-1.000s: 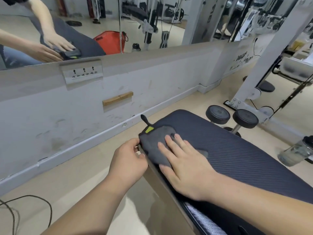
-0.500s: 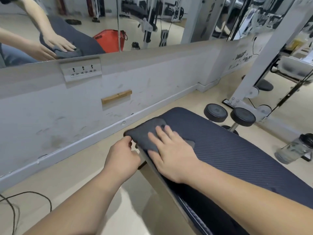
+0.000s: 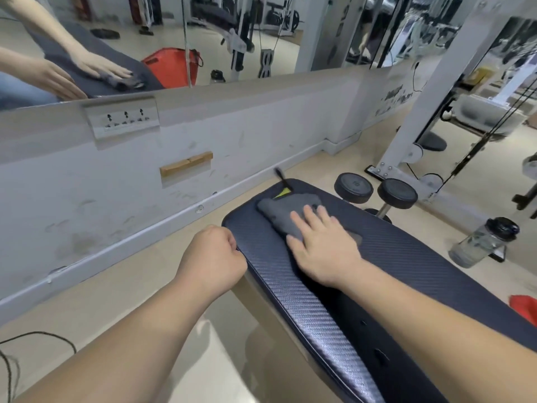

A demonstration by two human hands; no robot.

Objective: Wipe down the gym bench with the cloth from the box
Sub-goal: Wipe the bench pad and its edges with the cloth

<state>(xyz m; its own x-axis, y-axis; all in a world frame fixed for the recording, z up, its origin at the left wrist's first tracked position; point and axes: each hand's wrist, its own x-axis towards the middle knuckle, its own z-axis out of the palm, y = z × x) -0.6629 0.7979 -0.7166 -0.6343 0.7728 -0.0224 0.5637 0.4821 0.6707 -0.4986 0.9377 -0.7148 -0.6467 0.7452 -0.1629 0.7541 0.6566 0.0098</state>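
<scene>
Grey cloth [image 3: 279, 218] lies under the straight, slightly spread fingers [image 3: 308, 217] of the right hand [image 3: 324, 253], pressed flat near the far end of the dark bench [image 3: 412, 257]. The left hand [image 3: 212, 257], fingers curled, grips the bench's left edge. A dumbbell [image 3: 377, 191] and a water bottle [image 3: 481, 244] sit on the floor [image 3: 139, 289] beyond.

Bright, even indoor light, soft sheen on the bench pad [image 3: 290, 286], pale glare on the floor [image 3: 229, 338] below it, faint shadows, right hand [image 3: 325, 251] slightly motion-blurred, wide-angle bending at the edges
</scene>
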